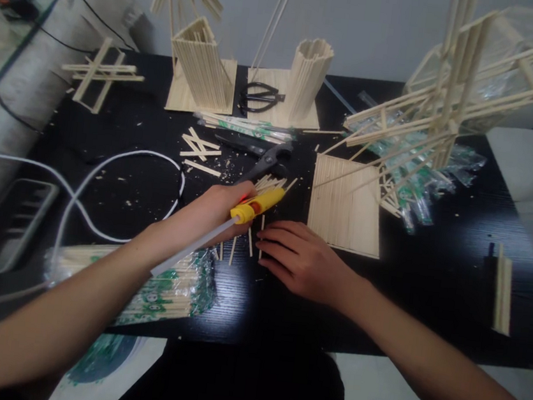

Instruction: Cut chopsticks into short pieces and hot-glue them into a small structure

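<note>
My left hand (222, 208) is closed around a yellow hot glue gun (259, 205). A long translucent glue stick (193, 247) runs from the gun's rear back over my forearm. My right hand (305, 259) rests low over the black table with its fingers stretched out and a little apart. Its fingertips are at a short wooden stick (261, 238), seemingly touching it. Several other short sticks (251, 242) lie beside it in a loose row below the gun. Behind the gun is a bunch of cut sticks (271, 182); the gun's nozzle is hard to make out.
Dark-handled pliers (268, 162) lie beyond my left hand. A flat stick panel (347, 203) is at right, with a large stick frame (450, 112) behind. Two stick towers (202, 67) stand at the back. Wrapped chopsticks (164, 291) and a white cable (101, 168) lie left.
</note>
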The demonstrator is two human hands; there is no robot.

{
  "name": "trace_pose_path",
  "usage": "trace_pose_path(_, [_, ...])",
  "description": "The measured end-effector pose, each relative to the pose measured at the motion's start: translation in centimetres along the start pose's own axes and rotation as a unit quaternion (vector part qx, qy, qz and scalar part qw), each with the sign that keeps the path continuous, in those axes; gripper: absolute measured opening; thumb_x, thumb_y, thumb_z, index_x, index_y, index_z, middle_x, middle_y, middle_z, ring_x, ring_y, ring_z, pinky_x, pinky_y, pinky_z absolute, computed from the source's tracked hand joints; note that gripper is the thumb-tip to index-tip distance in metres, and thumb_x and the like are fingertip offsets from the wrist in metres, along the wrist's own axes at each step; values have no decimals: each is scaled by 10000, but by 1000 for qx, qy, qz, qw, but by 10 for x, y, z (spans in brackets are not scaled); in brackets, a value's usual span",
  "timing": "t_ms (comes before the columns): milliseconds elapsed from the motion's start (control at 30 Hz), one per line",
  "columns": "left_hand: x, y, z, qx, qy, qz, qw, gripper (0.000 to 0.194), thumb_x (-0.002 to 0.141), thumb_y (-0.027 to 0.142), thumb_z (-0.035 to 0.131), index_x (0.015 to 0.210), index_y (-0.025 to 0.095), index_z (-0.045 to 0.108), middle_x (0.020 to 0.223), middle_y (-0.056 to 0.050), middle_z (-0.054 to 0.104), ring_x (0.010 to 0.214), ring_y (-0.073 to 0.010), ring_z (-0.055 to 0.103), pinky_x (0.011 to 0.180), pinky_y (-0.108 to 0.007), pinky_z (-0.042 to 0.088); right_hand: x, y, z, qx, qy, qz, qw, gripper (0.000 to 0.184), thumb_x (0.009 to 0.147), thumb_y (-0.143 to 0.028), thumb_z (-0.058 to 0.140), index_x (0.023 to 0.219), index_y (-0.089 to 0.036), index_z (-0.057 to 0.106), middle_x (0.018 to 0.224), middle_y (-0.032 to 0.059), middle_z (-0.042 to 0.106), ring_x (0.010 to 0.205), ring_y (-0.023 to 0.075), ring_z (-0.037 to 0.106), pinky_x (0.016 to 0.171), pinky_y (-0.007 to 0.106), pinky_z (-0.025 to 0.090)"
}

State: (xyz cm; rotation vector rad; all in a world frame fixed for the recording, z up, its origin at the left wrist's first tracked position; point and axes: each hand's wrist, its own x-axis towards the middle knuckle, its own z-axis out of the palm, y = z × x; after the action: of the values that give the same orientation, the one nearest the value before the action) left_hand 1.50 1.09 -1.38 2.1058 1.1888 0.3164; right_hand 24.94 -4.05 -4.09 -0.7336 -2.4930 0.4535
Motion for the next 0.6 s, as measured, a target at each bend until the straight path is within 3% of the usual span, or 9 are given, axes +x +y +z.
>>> trace_pose_path(167, [0, -4, 3, -11, 20, 11, 1000, 207, 852, 323, 667, 960, 206, 535, 829, 6, 656, 694, -138, 598, 645, -252, 427, -2, 3, 1, -1, 13, 2, 1000, 186, 972, -217, 627, 1106, -130, 722, 1133, 129, 734, 1135, 261, 648, 974, 449, 569])
trace_pose_path(300, [-2, -7, 4, -10, 23, 8, 1000, 198, 829, 226, 652, 983, 222, 527, 796, 30, 627, 649, -122, 570, 596, -236, 397, -2, 6, 0, -6, 37, 25, 999, 203, 968, -269, 643, 1115, -146, 710, 1153, 139, 719, 1128, 270, 657, 980, 472, 570])
trace_pose_path(433, [-3, -5, 1, -22, 58, -2, 998, 202, 813, 220, 665, 969, 217, 537, 819, 28, 639, 688, -129, 592, 626, -242, 422, 0, 10, -3, -50, 70, 92, 992, 391, 962, -393, 653, 1262, -142, 653, 1288, 190, 661, 1253, 330, 598, 1049, 552, 520])
trace_pose_path(600, [-2, -4, 1, -21, 128, -28, 991, 199, 856, 321, 673, 947, 204, 541, 814, 13, 661, 692, -146, 614, 646, -273, 443, 3, 16, 1, -106, 30, 152, 982, 574, 1006, -463, 567, 1463, -120, 505, 1520, 209, 513, 1460, 368, 418, 1186, 611, 364])
